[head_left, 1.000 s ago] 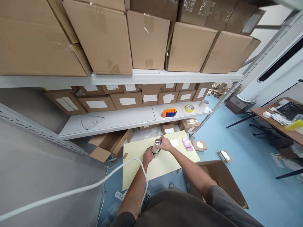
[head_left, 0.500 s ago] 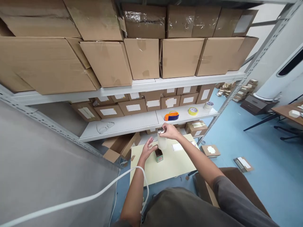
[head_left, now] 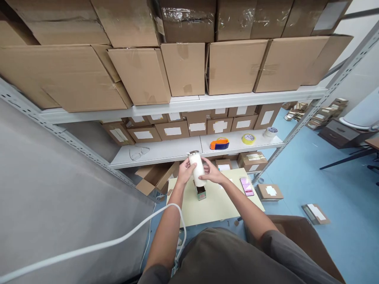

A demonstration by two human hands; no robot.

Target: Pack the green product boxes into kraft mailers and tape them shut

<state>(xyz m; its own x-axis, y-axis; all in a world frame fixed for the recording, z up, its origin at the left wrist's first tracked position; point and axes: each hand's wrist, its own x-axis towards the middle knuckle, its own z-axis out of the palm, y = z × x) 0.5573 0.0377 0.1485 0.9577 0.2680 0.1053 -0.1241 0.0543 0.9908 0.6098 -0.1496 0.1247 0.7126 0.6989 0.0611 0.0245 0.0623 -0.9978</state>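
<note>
A white tumbler (head_left: 197,170) with a metallic-looking lid is held up between my two hands, tilted slightly to the left. My left hand (head_left: 185,172) is closed on its left side, thumb across the front. On the right side, my right hand (head_left: 211,172) grips the lower body with thumb and fingers. Just below the tumbler, a small green open-topped box (head_left: 201,195) stands on the pale yellow tabletop (head_left: 219,209); its inside looks dark. A phone (head_left: 246,186) with a lit pink screen lies at the table's right side.
Shelves behind hold many cardboard boxes (head_left: 237,65). On the middle shelf (head_left: 166,149) are glasses (head_left: 139,153), an orange and blue tape dispenser (head_left: 219,144) and tape rolls (head_left: 248,139). An open carton (head_left: 156,177) sits left of the table. A white cable (head_left: 118,240) crosses at lower left.
The tumbler has come up and towards me, above the small box. My left hand, open beside it before, now grips it. My right hand has shifted from the lid to the side.
</note>
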